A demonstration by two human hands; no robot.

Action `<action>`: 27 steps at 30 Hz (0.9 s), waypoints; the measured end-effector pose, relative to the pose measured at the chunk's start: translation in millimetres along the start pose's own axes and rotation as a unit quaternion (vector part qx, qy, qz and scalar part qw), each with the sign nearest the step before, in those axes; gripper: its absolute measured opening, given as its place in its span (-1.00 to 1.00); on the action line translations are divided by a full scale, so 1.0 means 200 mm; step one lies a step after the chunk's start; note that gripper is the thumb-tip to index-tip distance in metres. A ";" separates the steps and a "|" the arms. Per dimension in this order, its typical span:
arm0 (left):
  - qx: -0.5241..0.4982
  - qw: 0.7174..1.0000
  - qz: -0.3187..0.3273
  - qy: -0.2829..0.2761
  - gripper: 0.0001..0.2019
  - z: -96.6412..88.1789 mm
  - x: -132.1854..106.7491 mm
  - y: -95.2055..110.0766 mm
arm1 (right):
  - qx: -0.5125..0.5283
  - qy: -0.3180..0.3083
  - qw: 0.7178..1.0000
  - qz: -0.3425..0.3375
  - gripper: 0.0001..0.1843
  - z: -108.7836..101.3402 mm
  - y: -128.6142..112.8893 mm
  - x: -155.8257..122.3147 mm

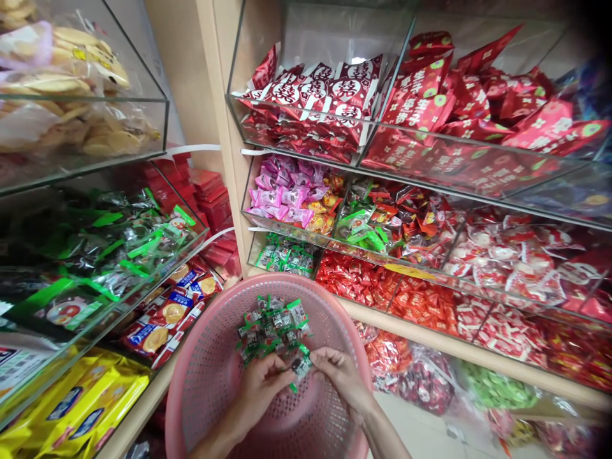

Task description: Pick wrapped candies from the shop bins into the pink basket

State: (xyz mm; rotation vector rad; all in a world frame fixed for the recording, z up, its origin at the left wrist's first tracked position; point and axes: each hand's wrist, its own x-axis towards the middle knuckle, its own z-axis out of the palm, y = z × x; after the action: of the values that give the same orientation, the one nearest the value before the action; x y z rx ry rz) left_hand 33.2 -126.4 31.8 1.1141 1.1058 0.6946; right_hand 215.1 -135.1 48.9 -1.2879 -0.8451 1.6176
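Observation:
Both hands are over a pink perforated plastic basket (pixel 191 357). A small green-and-clear wrapped candy (pixel 301 364) is pinched between them. My left hand (pixel 265 386) grips its left side between thumb and bent fingers. On the other side, my right hand (pixel 342 376) has thumb and fingertips closed on the candy's right edge. Just beyond the fingers, a pile of similar green-edged wrapped candies (pixel 272 325) lies inside the basket, partly covered by the left hand.
Glass-fronted shelves with red-and-white packets (pixel 335 95), pink-wrapped candies (pixel 287 185) and red candies (pixel 349 274) rise ahead. Left shelves hold green-edged packets (pixel 129 248) and yellow packages (pixel 81 401). A wooden shelf edge (pixel 459 350) runs right of the basket, above bagged candies (pixel 425 376).

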 end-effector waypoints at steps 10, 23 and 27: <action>0.010 1.000 0.001 0.020 -0.67 0.03 -0.05 0.00 | 0.032 0.017 0.999 -0.019 -0.62 0.07 0.03 0.07; -0.068 0.995 -0.071 0.033 -0.64 -0.10 -0.05 0.01 | -0.081 -0.043 0.994 -0.050 -0.59 0.12 0.03 0.10; -0.180 0.960 -0.071 0.202 -0.63 -0.28 0.04 0.05 | -0.095 0.036 0.991 -0.089 -0.52 0.06 0.00 0.07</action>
State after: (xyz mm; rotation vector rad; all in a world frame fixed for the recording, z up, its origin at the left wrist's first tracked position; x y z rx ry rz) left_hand -16.1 -95.9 35.5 0.5863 1.3220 0.9906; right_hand 201.6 -122.2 46.5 -1.3517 -1.0583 1.3678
